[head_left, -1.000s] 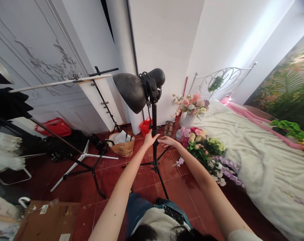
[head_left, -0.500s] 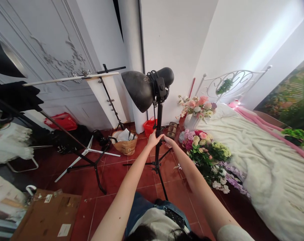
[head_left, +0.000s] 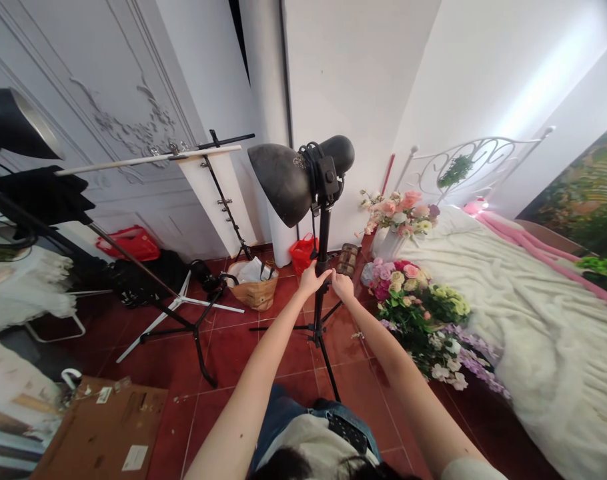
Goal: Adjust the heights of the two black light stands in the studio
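Note:
A black light stand point(head_left: 323, 240) rises upright in front of me, carrying a black studio lamp point(head_left: 283, 181) whose reflector faces left, with a cable coiled behind it. My left hand point(head_left: 311, 280) is wrapped around the pole near a collar, thumb laid across its front. Close against the pole's right side, my right hand point(head_left: 342, 285) has its fingers curled in at the collar's height. It seems to pinch a small part there, but the fingers hide it. The stand's legs spread over the red tiled floor below.
Artificial flowers point(head_left: 413, 293) and a bed with a cream blanket point(head_left: 533, 300) lie right. Behind stand a woven basket point(head_left: 256, 290), a red bag point(head_left: 304, 253) and a small wooden barrel point(head_left: 347, 259). More stands with a second lamp point(head_left: 21, 123) and a cardboard box point(head_left: 101, 427) are left.
My right hand has turned and its fingers have curled closed beside the pole. My left hand keeps its place on the pole. The whole view has shifted slightly.

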### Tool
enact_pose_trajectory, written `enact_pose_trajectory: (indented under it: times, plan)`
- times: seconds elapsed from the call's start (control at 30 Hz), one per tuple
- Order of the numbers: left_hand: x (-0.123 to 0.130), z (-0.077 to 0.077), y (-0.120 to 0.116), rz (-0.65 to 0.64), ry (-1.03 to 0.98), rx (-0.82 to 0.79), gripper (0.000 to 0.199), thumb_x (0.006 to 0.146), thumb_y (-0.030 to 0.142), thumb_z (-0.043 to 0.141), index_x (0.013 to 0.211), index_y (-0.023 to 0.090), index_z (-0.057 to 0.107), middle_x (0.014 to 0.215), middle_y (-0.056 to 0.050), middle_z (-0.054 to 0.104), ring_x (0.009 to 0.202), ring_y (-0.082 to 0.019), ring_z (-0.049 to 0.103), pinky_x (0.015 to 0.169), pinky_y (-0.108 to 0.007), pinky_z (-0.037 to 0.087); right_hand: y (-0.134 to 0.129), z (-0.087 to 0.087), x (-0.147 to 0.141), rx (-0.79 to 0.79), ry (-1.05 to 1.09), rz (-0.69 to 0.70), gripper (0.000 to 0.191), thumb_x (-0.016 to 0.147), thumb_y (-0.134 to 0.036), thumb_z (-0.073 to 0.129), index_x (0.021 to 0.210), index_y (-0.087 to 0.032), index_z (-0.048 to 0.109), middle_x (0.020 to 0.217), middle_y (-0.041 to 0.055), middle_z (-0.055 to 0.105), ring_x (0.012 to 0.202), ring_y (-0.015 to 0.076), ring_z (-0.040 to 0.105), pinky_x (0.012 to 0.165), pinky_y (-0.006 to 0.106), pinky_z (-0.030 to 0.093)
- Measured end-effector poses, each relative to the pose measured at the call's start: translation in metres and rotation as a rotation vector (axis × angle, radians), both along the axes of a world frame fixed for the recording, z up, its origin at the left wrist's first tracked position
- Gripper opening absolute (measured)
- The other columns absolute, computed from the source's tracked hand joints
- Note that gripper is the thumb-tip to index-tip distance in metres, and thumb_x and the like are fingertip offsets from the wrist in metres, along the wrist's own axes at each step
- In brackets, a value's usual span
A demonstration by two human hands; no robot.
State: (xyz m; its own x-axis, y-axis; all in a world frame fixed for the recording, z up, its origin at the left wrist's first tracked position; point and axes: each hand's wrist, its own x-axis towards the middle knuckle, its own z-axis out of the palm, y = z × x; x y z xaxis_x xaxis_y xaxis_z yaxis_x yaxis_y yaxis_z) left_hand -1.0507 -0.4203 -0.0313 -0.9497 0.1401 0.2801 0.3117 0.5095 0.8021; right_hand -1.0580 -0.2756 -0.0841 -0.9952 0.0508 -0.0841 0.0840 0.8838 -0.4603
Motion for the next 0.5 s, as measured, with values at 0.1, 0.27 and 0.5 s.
enact_pose_trajectory:
  times: [0.1, 0.27, 0.5]
  plan:
    - [0.000, 0.002, -0.001, -0.003, 0.001, -0.025, 0.040, 0.079, 0.048, 0.062, 0.109, 0.022, 0.058, 0.100, -0.008, 0.071, 0.088, -0.023, 0.067, 0.081, -0.033, 0.051, -0.008, -0.004, 0.008, -0.086, 0.114, -0.152, 0.056, 0.098, -0.048, 0.018, 0.093, -0.018, 0.066, 0.089, 0.0110, 0.070, 0.089, 0.0211, 0.066, 0.074, 0.025, 0.046]
    - [-0.002, 0.000, -0.002, 0.007, 0.000, -0.044, 0.043, 0.079, 0.051, 0.060, 0.109, 0.021, 0.057, 0.095, -0.008, 0.071, 0.084, -0.023, 0.067, 0.077, -0.033, 0.052, -0.003, -0.009, 0.010, -0.421, 0.088, -0.222, 0.048, 0.092, -0.055, 0.033, 0.079, -0.019, 0.063, 0.075, 0.0051, 0.069, 0.073, 0.0177, 0.064, 0.061, 0.022, 0.046]
    - [-0.005, -0.006, -0.003, 0.001, 0.012, -0.031, 0.044, 0.079, 0.050, 0.061, 0.112, 0.022, 0.057, 0.101, -0.009, 0.071, 0.092, -0.025, 0.067, 0.083, -0.035, 0.051, 0.028, -0.002, 0.014, -1.228, -0.402, -0.274, 0.027, 0.093, -0.040, 0.045, 0.094, -0.016, 0.055, 0.059, -0.0008, 0.060, 0.039, 0.0073, 0.046, 0.039, 0.016, 0.040]
